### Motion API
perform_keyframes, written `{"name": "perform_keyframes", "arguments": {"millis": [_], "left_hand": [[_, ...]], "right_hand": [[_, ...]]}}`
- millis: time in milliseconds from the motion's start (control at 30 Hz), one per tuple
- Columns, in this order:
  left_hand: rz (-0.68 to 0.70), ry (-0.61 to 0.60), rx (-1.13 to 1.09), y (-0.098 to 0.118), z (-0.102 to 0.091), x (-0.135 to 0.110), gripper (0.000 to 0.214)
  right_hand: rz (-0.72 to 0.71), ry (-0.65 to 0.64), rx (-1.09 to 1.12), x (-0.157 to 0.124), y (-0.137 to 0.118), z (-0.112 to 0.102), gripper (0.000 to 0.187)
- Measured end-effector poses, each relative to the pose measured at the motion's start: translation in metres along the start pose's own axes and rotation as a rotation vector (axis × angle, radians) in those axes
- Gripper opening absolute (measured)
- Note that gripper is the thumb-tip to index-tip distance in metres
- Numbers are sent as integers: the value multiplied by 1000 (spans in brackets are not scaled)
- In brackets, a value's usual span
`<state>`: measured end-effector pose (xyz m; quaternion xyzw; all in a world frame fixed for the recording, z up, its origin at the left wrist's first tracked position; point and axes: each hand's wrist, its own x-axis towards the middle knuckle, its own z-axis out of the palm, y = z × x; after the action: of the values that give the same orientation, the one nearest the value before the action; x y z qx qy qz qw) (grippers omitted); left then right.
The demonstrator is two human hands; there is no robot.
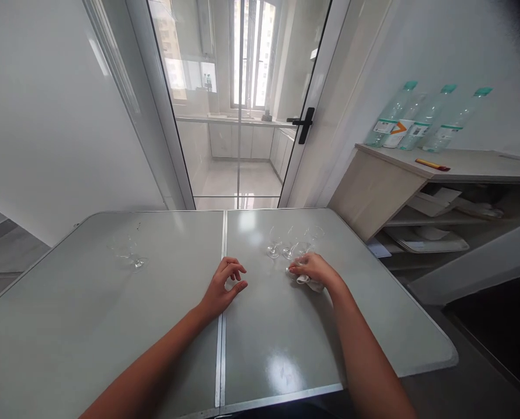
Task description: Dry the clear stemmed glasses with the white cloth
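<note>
My right hand point(316, 269) is closed around a crumpled white cloth point(311, 283), low over the right half of the table. At its fingertips shows a bit of clear glass point(289, 271); most of that piece is hidden by the hand. Just beyond stand several clear stemmed glasses point(273, 250), close together and hard to make out against the surface. To the left, my left hand point(225, 284) hovers near the table's middle seam, fingers loosely curled and apart, with nothing in them. Another clear stemmed glass point(138, 263) is on the left half, seemingly lying tilted.
The grey-green table point(168, 349) has a metal strip point(221, 349) down its middle. Behind it is a glass door point(260, 157) with a black handle point(304, 124). At right, a shelf unit point(386, 169) carries several plastic bottles point(447, 125) and a red-yellow packet point(433, 165).
</note>
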<state>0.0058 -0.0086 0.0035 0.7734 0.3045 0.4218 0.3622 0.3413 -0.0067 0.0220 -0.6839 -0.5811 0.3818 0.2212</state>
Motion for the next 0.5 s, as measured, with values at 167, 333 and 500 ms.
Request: {"name": "perform_keyframes", "arguments": {"millis": [167,333,500], "left_hand": [[-13,-7,-7,-1,-1,0,13],[-37,-44,-24,0,-1,1,12],[-58,-93,-42,2,0,0,13]], "right_hand": [[17,43,52,5,8,-2,25],[77,121,82,9,16,-3,28],[90,158,82,16,24,-2,27]]}}
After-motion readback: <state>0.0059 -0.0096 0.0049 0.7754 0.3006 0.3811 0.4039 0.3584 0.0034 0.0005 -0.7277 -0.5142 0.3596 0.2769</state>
